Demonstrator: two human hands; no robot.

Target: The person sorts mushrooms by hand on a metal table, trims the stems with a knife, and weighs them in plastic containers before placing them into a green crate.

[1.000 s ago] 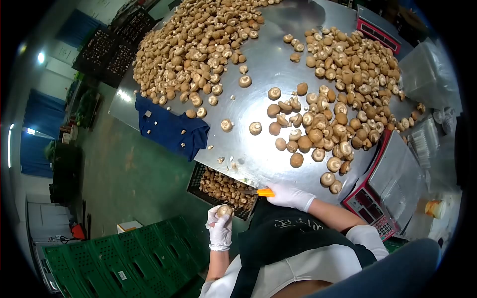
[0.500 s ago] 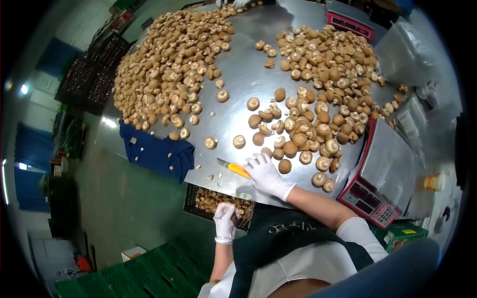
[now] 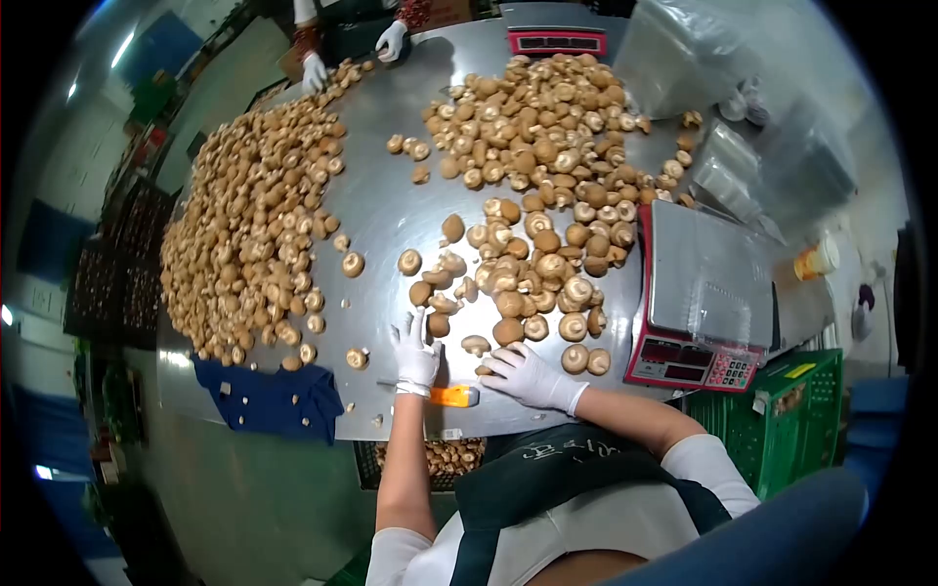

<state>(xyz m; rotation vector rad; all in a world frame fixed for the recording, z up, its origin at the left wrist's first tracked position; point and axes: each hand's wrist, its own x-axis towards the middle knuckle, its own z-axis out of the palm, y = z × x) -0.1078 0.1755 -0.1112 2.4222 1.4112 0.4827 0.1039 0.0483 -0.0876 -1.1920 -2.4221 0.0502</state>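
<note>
My left hand (image 3: pixel 417 359), in a white glove, reaches over the metal table with its fingers stretched out, beside a brown-capped mushroom (image 3: pixel 438 324). An orange-handled utility knife (image 3: pixel 454 396) lies on the table by my left wrist, which partly covers it. My right hand (image 3: pixel 532 379), also gloved, rests low over the table with fingers extended to the left. At its fingertips a small piece of brown mushroom (image 3: pixel 484 370) shows, and a mushroom on its side (image 3: pixel 476 345) lies just beyond. Loose mushrooms (image 3: pixel 547 278) spread ahead of both hands.
A big mushroom heap (image 3: pixel 254 225) covers the table's left side. A red-framed scale (image 3: pixel 708 283) stands at right, another scale (image 3: pixel 557 42) at the back. A blue cloth (image 3: pixel 269 398) hangs at the front-left edge, near a crate of mushroom pieces (image 3: pixel 445 457). A co-worker's gloved hands (image 3: pixel 391 41) are at the far end.
My right hand has let go of the knife, which now lies on the table. My left hand has come up from over the crate, its fist opened. The camera view has shifted.
</note>
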